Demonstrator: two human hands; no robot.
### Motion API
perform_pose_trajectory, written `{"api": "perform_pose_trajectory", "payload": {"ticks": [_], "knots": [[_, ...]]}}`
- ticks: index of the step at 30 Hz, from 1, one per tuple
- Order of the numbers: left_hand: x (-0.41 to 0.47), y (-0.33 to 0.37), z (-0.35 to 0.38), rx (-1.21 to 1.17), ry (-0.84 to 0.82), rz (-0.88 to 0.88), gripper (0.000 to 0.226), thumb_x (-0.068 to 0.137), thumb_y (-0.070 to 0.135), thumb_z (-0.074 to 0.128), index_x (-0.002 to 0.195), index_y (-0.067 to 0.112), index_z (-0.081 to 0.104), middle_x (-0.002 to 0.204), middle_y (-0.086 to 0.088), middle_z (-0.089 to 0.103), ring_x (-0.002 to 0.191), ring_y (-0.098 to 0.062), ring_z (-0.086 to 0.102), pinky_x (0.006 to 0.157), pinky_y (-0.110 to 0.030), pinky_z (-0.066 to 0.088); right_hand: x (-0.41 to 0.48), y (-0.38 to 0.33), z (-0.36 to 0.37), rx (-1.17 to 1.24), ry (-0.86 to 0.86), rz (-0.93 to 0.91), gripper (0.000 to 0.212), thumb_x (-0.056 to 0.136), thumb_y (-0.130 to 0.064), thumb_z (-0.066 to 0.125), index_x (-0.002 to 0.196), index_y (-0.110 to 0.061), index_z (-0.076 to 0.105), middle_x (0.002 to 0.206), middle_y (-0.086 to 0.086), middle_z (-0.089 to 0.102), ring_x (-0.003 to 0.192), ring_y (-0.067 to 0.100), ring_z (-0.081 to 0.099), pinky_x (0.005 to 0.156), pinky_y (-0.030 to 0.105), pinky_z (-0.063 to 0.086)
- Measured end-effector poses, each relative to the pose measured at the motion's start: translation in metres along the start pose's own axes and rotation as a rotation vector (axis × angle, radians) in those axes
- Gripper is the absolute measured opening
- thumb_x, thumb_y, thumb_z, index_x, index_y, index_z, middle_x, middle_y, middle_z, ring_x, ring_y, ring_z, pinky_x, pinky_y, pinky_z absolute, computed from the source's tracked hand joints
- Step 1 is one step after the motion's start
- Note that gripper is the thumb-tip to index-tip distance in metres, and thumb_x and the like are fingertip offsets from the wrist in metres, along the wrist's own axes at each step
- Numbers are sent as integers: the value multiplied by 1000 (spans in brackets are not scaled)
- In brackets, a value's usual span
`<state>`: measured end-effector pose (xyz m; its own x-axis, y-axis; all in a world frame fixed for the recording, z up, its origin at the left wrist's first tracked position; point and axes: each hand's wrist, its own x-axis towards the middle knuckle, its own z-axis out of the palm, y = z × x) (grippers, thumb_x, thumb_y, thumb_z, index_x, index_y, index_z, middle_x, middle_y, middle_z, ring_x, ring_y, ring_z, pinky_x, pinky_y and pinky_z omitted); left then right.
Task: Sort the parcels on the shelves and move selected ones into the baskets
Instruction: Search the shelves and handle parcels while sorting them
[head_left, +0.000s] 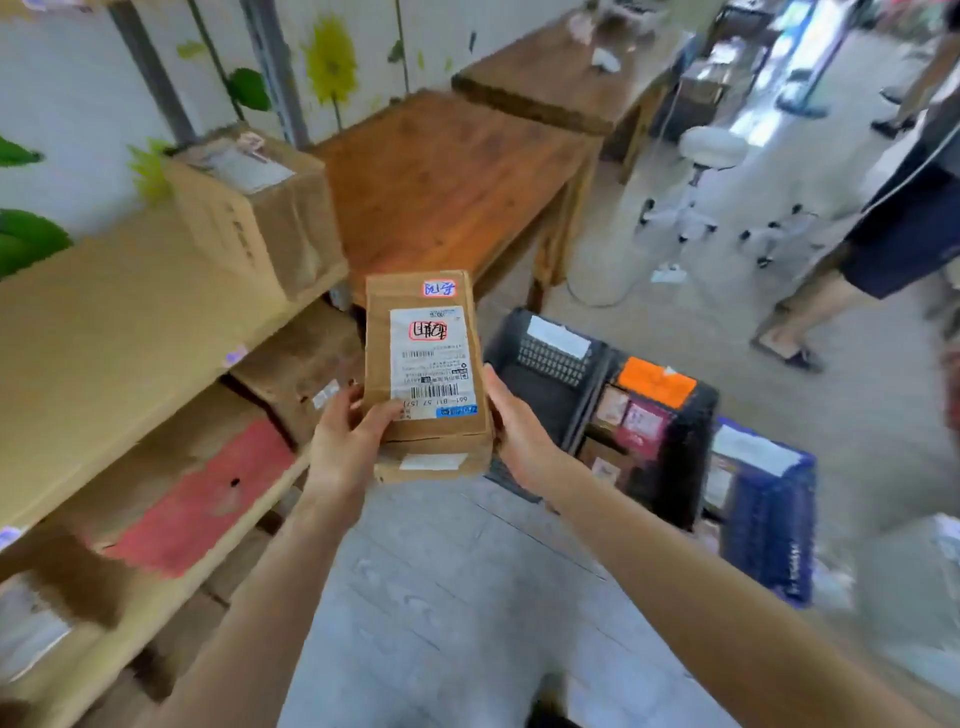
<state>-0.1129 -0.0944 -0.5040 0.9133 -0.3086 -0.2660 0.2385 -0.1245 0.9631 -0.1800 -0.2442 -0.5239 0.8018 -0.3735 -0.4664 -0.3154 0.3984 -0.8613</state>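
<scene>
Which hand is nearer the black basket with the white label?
Right. The right hand holds the parcel's right edge beside that basket; the left hand grips its left edge.

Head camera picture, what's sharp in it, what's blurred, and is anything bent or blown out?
Head view: the brown cardboard parcel with its white label is sharpest, at centre; the tan shelves and dark blue plastic basket smear toward the edges; wide-angle bending tilts the wooden tables; daylight washes out the grey floor at top right.
</scene>
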Motion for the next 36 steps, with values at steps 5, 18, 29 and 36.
{"api": "perform_pose_trajectory", "payload": {"ticks": [5,18,29,36], "knots": [[6,-22,152,102,-178,-44,36,88,25,60,118,10,51,104,-5,63,98,-23,61,88,-39,51,-4,-2,-152,61,132,15,37,90,-46,48,106,-18,67,109,5,70,96,18,68,83,30,53],[65,-105,393,349,-555,-357,23,90,26,57,106,13,47,100,-3,61,90,-17,59,68,-29,48,29,34,-376,151,573,217,14,92,-28,50,90,-21,61,90,-1,71,81,13,68,66,26,54],[164,-251,532,635,-691,-526,14,95,25,46,107,20,51,93,6,60,80,-7,57,60,-17,48,163,119,-489,-35,836,411,27,95,-24,41,106,-6,58,87,-5,65,78,6,60,77,37,53],[211,-405,588,699,-717,-681,25,95,17,47,118,15,57,99,0,65,85,-14,63,76,-30,54,247,245,-554,-20,919,533,39,98,-26,36,133,-12,47,128,8,58,113,22,57,94,46,48]]}}
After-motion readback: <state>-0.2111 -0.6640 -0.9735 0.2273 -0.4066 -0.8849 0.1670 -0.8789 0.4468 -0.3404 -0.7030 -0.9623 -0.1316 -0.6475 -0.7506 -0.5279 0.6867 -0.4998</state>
